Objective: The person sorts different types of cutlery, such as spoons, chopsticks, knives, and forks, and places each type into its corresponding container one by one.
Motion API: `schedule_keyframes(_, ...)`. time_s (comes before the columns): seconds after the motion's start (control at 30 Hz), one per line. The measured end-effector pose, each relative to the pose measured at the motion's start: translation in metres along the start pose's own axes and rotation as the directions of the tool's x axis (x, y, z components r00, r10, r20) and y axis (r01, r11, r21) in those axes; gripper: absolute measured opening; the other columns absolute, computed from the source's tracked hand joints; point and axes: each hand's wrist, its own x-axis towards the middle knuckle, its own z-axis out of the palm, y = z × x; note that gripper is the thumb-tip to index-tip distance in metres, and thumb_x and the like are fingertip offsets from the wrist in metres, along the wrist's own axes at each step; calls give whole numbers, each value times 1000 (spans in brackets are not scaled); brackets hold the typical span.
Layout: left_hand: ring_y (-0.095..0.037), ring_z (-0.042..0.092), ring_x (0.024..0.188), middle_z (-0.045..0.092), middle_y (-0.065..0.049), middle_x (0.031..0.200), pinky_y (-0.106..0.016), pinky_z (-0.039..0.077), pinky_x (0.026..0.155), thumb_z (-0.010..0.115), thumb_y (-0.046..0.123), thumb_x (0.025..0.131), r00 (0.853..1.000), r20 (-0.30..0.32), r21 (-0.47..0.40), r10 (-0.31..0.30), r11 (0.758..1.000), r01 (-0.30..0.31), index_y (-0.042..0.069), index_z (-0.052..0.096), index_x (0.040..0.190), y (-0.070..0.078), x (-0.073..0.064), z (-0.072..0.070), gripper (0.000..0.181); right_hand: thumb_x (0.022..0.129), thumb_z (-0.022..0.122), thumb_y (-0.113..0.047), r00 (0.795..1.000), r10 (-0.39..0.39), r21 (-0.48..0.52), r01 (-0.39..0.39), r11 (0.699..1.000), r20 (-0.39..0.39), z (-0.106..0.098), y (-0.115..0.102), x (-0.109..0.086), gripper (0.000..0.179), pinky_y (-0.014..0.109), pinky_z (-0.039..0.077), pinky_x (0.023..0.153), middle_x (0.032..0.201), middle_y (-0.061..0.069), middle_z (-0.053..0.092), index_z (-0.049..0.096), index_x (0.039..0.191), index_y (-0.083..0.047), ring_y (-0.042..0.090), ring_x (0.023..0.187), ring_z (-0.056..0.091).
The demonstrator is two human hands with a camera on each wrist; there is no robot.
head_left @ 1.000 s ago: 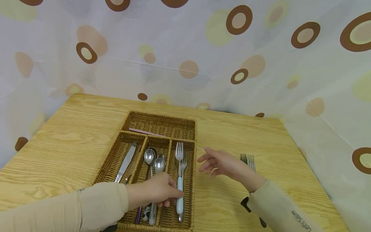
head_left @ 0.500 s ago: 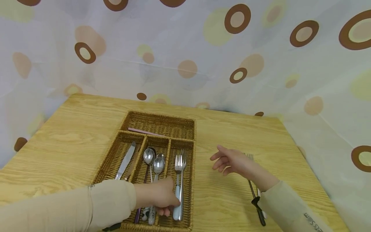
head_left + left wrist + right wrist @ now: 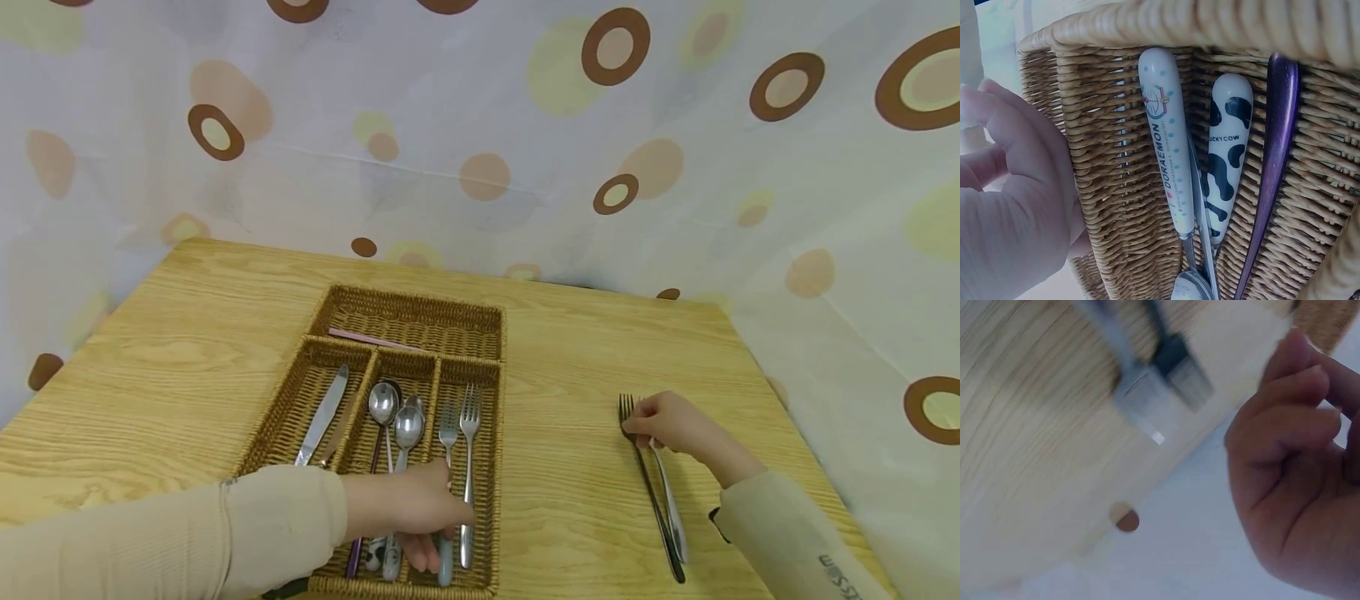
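In the head view my left hand (image 3: 408,504) reaches into the right compartment of the wicker cutlery tray (image 3: 501,467). Its thumb lies over the handle of a silver fork (image 3: 470,417), and its fingers come down by a blue-handled fork (image 3: 447,429). I cannot tell whether it grips either one. My right hand (image 3: 678,429), fingers bent, is over the table by a black fork (image 3: 654,500) and another silver fork (image 3: 673,517), its fingertips overlapping the black one's neck. The right wrist view shows that hand (image 3: 1297,456) with nothing between its fingers.
Several spoons (image 3: 409,427) fill the middle compartment; their patterned and purple handles show in the left wrist view. A knife (image 3: 324,414) lies in the left compartment and a pink stick (image 3: 371,337) in the back one. A dotted curtain (image 3: 420,142) hangs behind the wooden table (image 3: 585,333).
The two forks in the tray now lie apart, the silver one to the right. My right hand first drew back rightward from the tray, then moved over the forks on the table.
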Motion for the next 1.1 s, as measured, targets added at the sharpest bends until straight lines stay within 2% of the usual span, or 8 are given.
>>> schedule_keyframes(0.07, -6, 50, 38, 62, -14, 82, -15, 44, 37, 59, 19, 88, 1000, 2, -3, 0, 1000, 0, -14, 22, 136, 0, 0, 0, 68, 91, 56, -14, 999, 32, -117, -34, 993, -18, 2, 9, -1, 23, 25, 38, 51, 62, 3, 58, 61, 72, -3, 12, 54, 42)
schedule_keyframes(0.17, -7, 50, 38, 62, -13, 83, -15, 43, 37, 58, 19, 89, 1000, 11, -5, -2, 1000, 2, -14, 16, 140, 0, 0, 1, 74, 88, 61, -16, 996, 85, -233, -86, 969, -14, 7, 20, -2, 26, 25, 42, 51, 55, 1, 57, 61, 65, -5, 10, 49, 42)
schedule_keyframes(0.27, -7, 49, 38, 61, -13, 83, -16, 43, 36, 57, 19, 90, 1000, 5, -7, 9, 1000, -9, -14, 19, 139, 0, 0, 1, 71, 85, 64, -14, 996, 86, -272, -82, 959, 3, 15, 26, -1, 32, 22, 41, 47, 46, -2, 52, 59, 55, -7, 6, 41, 37)
schedule_keyframes(0.43, -7, 49, 38, 61, -12, 82, -17, 45, 36, 57, 17, 89, 999, -24, -3, 43, 999, -43, -14, 28, 134, 0, -1, 3, 62, 83, 62, -9, 1000, 15, -280, -10, 960, 15, 21, 27, 1, 39, 21, 37, 45, 39, -7, 39, 50, 47, -11, 5, 38, 32)
schedule_keyframes(0.6, -6, 50, 38, 63, -10, 84, -17, 46, 38, 56, 17, 90, 999, -13, -7, 39, 999, -39, -12, 27, 137, 1, -1, 1, 62, 84, 59, -10, 998, 14, -202, -2, 979, 62, 25, 24, 2, 41, 16, 26, 41, 39, -9, 34, 43, 47, -15, 4, 37, 26)
schedule_keyframes(0.7, -5, 50, 38, 64, -9, 84, -16, 45, 38, 56, 18, 91, 1000, 1, -15, 27, 1000, -27, -10, 27, 139, 1, -1, -1, 62, 84, 58, -11, 995, 14, -153, 1, 988, 94, 26, 22, 3, 38, 15, 25, 40, 41, -8, 35, 43, 49, -15, 3, 37, 26)
schedule_keyframes(0.9, -4, 50, 37, 66, -8, 84, -15, 44, 38, 55, 19, 92, 1000, 12, -21, 17, 1000, -17, -7, 32, 136, 1, -1, -3, 57, 88, 46, -12, 990, 48, -88, -36, 995, 136, 28, 14, 3, 21, 18, 36, 40, 51, -1, 49, 50, 68, -7, 8, 41, 40)
schedule_keyframes(1.1, -4, 50, 37, 67, -9, 84, -15, 44, 38, 55, 19, 92, 1000, 9, -33, 20, 999, -20, -6, 34, 134, 2, -2, -3, 53, 92, 39, -12, 976, -18, 91, -2, 996, 216, 25, 2, 5, 22, 19, 37, 43, 56, 0, 55, 49, 74, -4, 8, 44, 45)
